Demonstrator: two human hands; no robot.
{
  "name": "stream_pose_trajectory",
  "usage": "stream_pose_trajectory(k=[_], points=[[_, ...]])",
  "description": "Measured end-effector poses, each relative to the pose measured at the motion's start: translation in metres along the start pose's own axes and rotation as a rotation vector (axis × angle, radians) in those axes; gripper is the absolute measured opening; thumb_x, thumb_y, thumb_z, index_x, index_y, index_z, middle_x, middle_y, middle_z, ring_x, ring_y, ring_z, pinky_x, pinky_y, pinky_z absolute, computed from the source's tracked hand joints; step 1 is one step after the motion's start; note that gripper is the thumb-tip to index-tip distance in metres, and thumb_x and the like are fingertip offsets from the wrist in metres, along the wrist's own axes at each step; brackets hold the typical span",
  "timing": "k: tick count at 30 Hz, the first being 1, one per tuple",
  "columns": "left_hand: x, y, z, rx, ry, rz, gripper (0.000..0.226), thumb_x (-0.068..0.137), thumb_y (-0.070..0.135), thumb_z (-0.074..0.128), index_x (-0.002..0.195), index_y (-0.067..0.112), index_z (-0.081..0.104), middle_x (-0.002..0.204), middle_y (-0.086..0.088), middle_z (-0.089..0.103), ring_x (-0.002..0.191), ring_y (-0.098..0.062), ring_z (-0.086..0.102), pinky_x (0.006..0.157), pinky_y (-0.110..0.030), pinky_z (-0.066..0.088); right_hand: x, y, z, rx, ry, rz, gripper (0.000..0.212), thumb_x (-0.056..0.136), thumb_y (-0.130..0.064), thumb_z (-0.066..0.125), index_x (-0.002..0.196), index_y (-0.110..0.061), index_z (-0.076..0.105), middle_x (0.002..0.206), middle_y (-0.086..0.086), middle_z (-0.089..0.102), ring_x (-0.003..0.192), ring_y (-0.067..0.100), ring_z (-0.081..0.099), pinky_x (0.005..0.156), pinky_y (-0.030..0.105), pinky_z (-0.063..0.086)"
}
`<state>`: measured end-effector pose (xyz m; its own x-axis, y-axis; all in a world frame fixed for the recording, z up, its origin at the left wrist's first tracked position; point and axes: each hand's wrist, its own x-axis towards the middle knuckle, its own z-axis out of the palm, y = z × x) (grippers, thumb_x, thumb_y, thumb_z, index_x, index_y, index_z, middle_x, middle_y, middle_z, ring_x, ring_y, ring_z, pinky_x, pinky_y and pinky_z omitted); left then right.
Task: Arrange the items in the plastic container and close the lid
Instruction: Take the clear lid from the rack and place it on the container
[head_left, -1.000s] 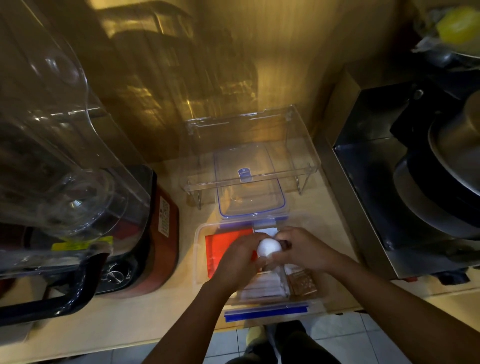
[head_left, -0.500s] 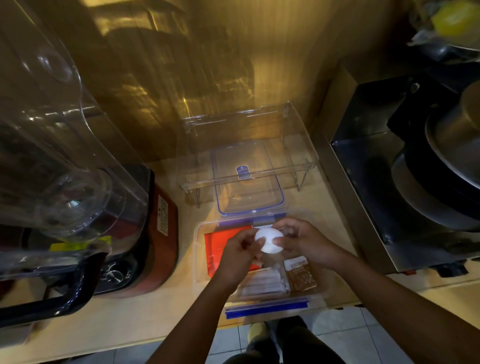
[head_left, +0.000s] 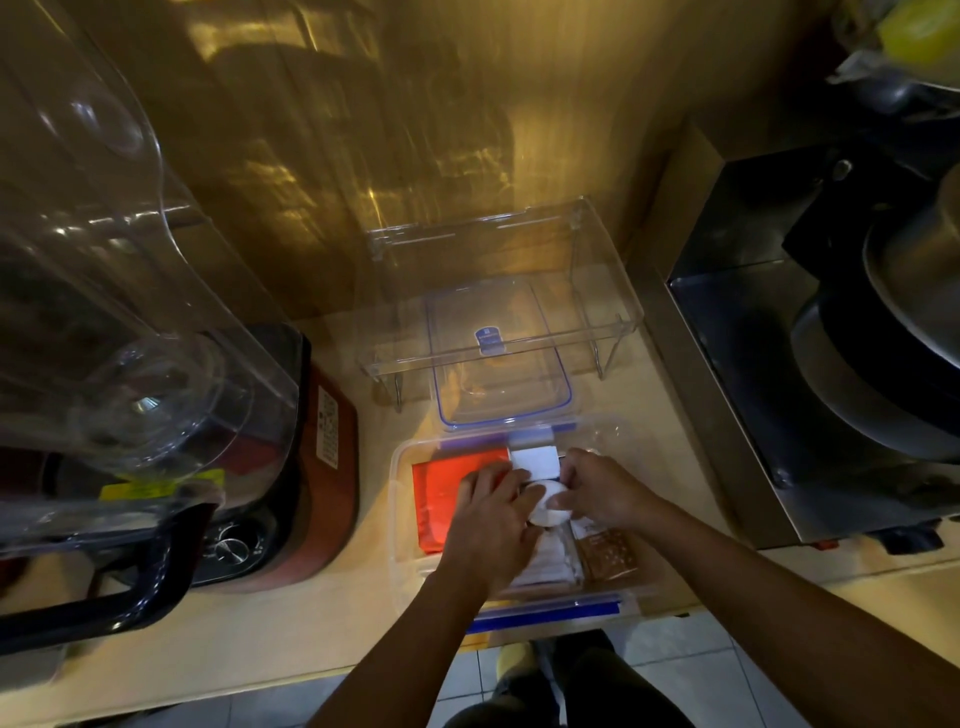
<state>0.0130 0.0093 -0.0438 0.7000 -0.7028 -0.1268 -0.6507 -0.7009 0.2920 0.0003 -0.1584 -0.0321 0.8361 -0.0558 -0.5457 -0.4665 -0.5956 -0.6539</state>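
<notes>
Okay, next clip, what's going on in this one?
A person stands at a wooden counter, packing a clear plastic container. Both hands are inside it: the left hand and right hand together hold a small round white item over the contents. A red packet lies on the container's left side, a brown packet on the right, and a white packet at the back. The blue-rimmed lid is off, lying just behind the container.

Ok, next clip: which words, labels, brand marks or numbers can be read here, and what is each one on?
None can be read.
Blue label on the container lid: print too small.
White sticker on the red appliance: lines of print, blurred.
Yellow sticker on the blender jar: blurred.
Brown packet in the plastic container: white label, unreadable.
</notes>
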Motion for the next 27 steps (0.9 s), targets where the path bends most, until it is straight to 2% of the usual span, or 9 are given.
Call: stream_pose_trajectory(k=[6,9,11,14,17,18,21,23,27], points=[[-0.002,0.000,0.003,0.038,0.032,0.038,0.041,0.087,0.034,0.052,0.125,0.019,0.055,0.134,-0.007,0.056,0.130,-0.031,0.041,0.106,-0.049,0.030,0.000,0.002,0.002,-0.015,0.050,-0.003,0.041,0.075,-0.017,0.074,0.070,-0.034,0.037,0.070,-0.015,0.049,0.061,-0.004,0.047,0.040,0.007,0.037],[-0.002,-0.001,-0.001,0.024,0.055,0.075,0.039,0.085,0.034,0.055,0.121,0.018,0.059,0.130,-0.008,0.059,0.125,-0.032,0.047,0.103,-0.048,0.034,-0.003,-0.002,0.002,-0.051,0.040,-0.019,0.023,0.079,-0.018,0.071,0.087,-0.024,0.050,0.078,-0.014,0.053,0.068,0.001,0.052,0.054,0.009,0.041],[-0.001,-0.002,-0.008,-0.048,0.070,0.078,0.039,0.087,0.036,0.054,0.122,0.020,0.059,0.131,-0.006,0.058,0.126,-0.028,0.045,0.104,-0.042,0.032,-0.007,-0.010,-0.004,-0.176,0.106,-0.049,0.014,0.083,-0.022,0.065,0.089,-0.021,0.053,0.084,-0.004,0.059,0.077,0.013,0.058,0.067,0.027,0.047],[0.003,-0.006,-0.033,-0.271,0.227,-0.055,0.028,0.089,0.030,0.051,0.112,0.019,0.062,0.119,-0.005,0.063,0.115,-0.022,0.052,0.098,-0.033,0.032,-0.013,-0.024,-0.020,-0.196,0.321,-0.091,0.013,0.085,-0.023,0.056,0.073,-0.022,0.051,0.076,0.000,0.061,0.073,0.020,0.059,0.065,0.033,0.047],[0.021,-0.026,-0.065,-0.393,0.524,-0.279,0.019,0.087,0.018,0.055,0.097,0.008,0.067,0.102,-0.014,0.068,0.098,-0.031,0.061,0.087,-0.037,0.044,-0.006,-0.036,-0.040,-0.094,0.541,-0.130,0.007,0.086,-0.019,0.052,0.081,-0.020,0.057,0.081,0.002,0.062,0.074,0.021,0.057,0.064,0.032,0.044],[0.030,-0.035,-0.075,-0.411,0.527,-0.365,0.020,0.088,0.016,0.056,0.100,0.004,0.067,0.106,-0.017,0.067,0.101,-0.034,0.060,0.088,-0.038,0.044,0.001,-0.038,-0.047,-0.100,0.567,-0.123,0.007,0.087,-0.018,0.053,0.088,-0.016,0.060,0.089,0.006,0.064,0.080,0.024,0.058,0.068,0.032,0.045],[0.059,-0.061,-0.088,-0.365,0.174,-0.636,0.038,0.092,0.032,0.052,0.116,0.004,0.058,0.123,-0.020,0.059,0.115,-0.036,0.054,0.098,-0.043,0.043,0.029,-0.039,-0.061,-0.153,0.462,0.028,0.026,0.089,-0.024,0.052,0.106,-0.005,0.056,0.112,0.017,0.063,0.101,0.033,0.058,0.084,0.037,0.044],[0.070,-0.070,-0.085,-0.313,-0.071,-0.694,0.053,0.093,0.045,0.046,0.126,0.003,0.047,0.132,-0.022,0.053,0.122,-0.037,0.049,0.103,-0.046,0.039,0.043,-0.037,-0.065,-0.149,0.296,0.139,0.040,0.092,-0.035,0.049,0.117,-0.004,0.051,0.119,0.018,0.061,0.108,0.035,0.057,0.093,0.039,0.044],[0.080,-0.074,-0.077,-0.424,-0.216,-0.742,0.067,0.092,0.047,0.047,0.137,0.000,0.030,0.141,-0.021,0.045,0.126,-0.035,0.046,0.095,-0.035,0.039,0.057,-0.038,-0.067,0.006,0.086,0.167,0.037,0.091,-0.037,0.054,0.094,-0.001,0.060,0.087,0.015,0.057,0.082,0.025,0.057,0.066,0.028,0.042]])
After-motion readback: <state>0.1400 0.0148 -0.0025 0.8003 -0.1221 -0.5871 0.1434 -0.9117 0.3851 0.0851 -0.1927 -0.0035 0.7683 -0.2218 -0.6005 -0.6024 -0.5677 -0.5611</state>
